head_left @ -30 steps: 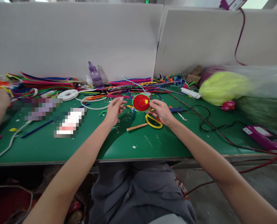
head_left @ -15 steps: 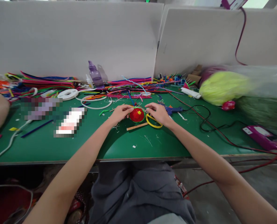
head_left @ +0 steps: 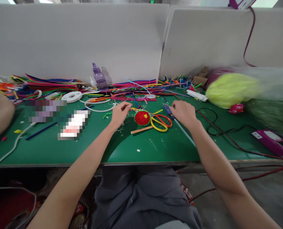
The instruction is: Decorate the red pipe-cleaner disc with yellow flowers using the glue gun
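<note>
Right hand (head_left: 183, 112) grips the blue glue gun (head_left: 167, 109), apparently a pickup that must clear the scissors (head_left: 166, 126), with narrowed left hand (head_left: 120, 114), hold unclear, left of the red disc (head_left: 141, 118).

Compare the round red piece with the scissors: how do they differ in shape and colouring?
The round red piece is a filled disc, while the scissors have open handle loops.
The round red piece has a green rim and a small yellow flower-like decoration; the scissors have one yellow loop and one red loop.
Both show red and yellow.
</note>
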Motion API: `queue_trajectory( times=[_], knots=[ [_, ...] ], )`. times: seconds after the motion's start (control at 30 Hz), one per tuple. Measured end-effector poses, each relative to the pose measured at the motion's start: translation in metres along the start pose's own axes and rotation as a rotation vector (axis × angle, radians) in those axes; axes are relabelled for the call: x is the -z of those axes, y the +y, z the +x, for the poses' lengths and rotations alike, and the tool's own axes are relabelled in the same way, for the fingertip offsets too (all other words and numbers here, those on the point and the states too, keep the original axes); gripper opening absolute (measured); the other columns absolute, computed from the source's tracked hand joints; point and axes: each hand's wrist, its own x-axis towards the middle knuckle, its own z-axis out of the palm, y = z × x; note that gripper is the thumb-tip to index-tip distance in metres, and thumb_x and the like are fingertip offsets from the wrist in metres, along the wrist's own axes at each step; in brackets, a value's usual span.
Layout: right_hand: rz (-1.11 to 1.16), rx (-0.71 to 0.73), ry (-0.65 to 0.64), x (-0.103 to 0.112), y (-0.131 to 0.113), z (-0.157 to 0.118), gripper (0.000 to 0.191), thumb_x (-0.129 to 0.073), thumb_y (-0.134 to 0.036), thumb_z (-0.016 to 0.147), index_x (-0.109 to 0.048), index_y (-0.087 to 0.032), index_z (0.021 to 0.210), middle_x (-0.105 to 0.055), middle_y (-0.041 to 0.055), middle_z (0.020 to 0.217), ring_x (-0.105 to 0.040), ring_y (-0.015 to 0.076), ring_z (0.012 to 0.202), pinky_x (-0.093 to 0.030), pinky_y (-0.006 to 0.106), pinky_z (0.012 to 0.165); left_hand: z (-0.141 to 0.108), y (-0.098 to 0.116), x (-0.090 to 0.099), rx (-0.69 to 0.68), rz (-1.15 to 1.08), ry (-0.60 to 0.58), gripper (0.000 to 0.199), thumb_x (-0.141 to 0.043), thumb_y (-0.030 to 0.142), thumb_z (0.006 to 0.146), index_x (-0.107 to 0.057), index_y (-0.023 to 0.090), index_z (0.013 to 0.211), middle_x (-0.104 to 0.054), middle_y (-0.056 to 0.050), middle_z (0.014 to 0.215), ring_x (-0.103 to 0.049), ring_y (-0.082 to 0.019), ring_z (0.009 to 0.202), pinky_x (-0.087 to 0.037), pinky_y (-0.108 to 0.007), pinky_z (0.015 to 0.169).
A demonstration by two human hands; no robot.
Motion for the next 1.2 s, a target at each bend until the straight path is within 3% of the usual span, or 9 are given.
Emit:
queue_trajectory(
  times=[0.1,0.2,0.3,0.47,0.6,0.77,1.0,1.2],
  knots=[
    [-0.083,-0.021,-0.101,0.003,0.017,0.004,0.026,-0.051,-0.017,0.087,-0.072,-0.016,0.101,-0.071,0.0172,0.104,-0.067,0.0322,0.097,-0.049,0.038,0.076,0.000,-0.001,0.002,-0.067,0.097,0.011,0.015,-0.060,0.029,0.084,-0.070,0.019,0.087,-0.068,-0.002,0.074,-0.054,-0.013,0.058,-0.040,-0.026,0.062],
    [-0.125,-0.025,-0.173,0.000,0.033,0.009,0.041,-0.051,-0.005,0.080,-0.072,-0.020,0.113,-0.067,0.0152,0.118,-0.063,0.0329,0.109,-0.050,0.039,0.082,-0.001,-0.009,0.003,-0.190,0.285,-0.001,0.012,-0.059,0.024,0.083,-0.070,0.019,0.085,-0.068,-0.005,0.085,-0.058,-0.017,0.075,-0.041,-0.028,0.071],
    [-0.127,-0.043,-0.239,-0.003,0.045,0.014,0.048,-0.049,-0.003,0.080,-0.071,-0.023,0.118,-0.064,0.0144,0.124,-0.061,0.0329,0.114,-0.050,0.041,0.086,0.000,-0.018,0.004,-0.295,0.456,-0.094,0.017,-0.053,0.023,0.087,-0.069,0.019,0.092,-0.066,-0.007,0.090,-0.058,-0.020,0.081,-0.043,-0.031,0.078],
    [-0.112,-0.084,-0.252,-0.008,0.052,0.017,0.040,-0.053,-0.008,0.080,-0.076,-0.025,0.109,-0.064,0.0158,0.118,-0.058,0.0335,0.112,-0.052,0.041,0.083,0.014,-0.027,0.005,-0.404,0.693,-0.191,0.026,-0.048,0.018,0.089,-0.067,0.016,0.106,-0.065,-0.013,0.104,-0.057,-0.027,0.101,-0.042,-0.042,0.095],
    [-0.104,-0.055,-0.222,-0.011,0.057,0.019,0.034,-0.057,-0.010,0.080,-0.078,-0.022,0.103,-0.063,0.0160,0.113,-0.056,0.0324,0.110,-0.052,0.038,0.081,0.036,-0.027,0.002,-0.535,0.979,-0.393,0.033,-0.044,0.012,0.088,-0.065,0.015,0.114,-0.064,-0.015,0.111,-0.056,-0.026,0.105,-0.041,-0.041,0.097],
    [-0.086,-0.099,-0.179,-0.014,0.068,0.025,0.031,-0.059,-0.014,0.082,-0.077,-0.025,0.104,-0.061,0.0141,0.114,-0.053,0.0318,0.111,-0.050,0.037,0.081,0.049,-0.021,-0.001,-0.560,1.134,-0.546,0.028,-0.043,0.015,0.091,-0.071,0.014,0.096,-0.068,-0.013,0.090,-0.059,-0.024,0.093,-0.045,-0.035,0.085],
    [-0.051,-0.173,-0.123,-0.019,0.077,0.028,0.037,-0.055,-0.010,0.083,-0.074,-0.022,0.112,-0.061,0.0149,0.117,-0.054,0.0312,0.111,-0.049,0.038,0.082,0.045,-0.005,0.007,-0.473,1.224,-0.495,0.034,-0.041,0.018,0.093,-0.066,0.014,0.116,-0.071,-0.014,0.093,-0.065,-0.026,0.090,-0.046,-0.035,0.079],
    [0.055,-0.091,0.058,-0.014,0.077,0.029,0.032,-0.060,-0.021,0.084,-0.072,-0.017,0.113,-0.060,0.0167,0.118,-0.054,0.0325,0.114,-0.047,0.042,0.091,0.035,0.007,0.024,-0.296,1.181,-0.165,0.038,-0.038,0.028,0.096,-0.071,0.017,0.114,-0.073,-0.014,0.104,-0.067,-0.027,0.100,-0.048,-0.035,0.078]
  ],
)
